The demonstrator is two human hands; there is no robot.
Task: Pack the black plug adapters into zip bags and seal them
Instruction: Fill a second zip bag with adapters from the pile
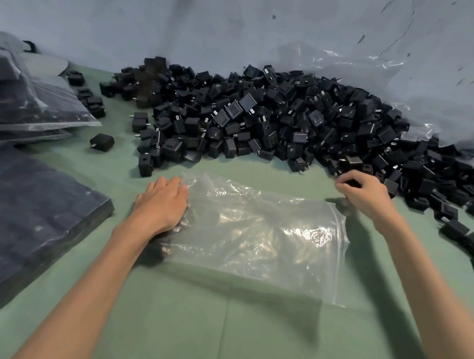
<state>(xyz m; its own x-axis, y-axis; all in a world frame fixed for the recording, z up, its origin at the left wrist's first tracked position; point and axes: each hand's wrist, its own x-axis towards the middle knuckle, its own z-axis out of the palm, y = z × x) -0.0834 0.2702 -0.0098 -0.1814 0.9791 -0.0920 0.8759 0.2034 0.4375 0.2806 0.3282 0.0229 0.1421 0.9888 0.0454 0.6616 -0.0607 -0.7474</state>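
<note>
The green surface point(214, 323) lies bare in front of the person, from the near edge up to a clear zip bag point(259, 234) lying flat at the centre, its zip strip on the right side. The left hand point(161, 205) rests palm down with fingers together on the bag's left end, over a few dark shapes inside. The right hand point(360, 192) is curled, pinching a black adapter point(353, 182) at the near fringe of the big adapter pile point(265, 118) heaped against the grey wall point(189, 13). Filled bags point(18, 215) crowd the left edge; loose adapters trail along the right.
</note>
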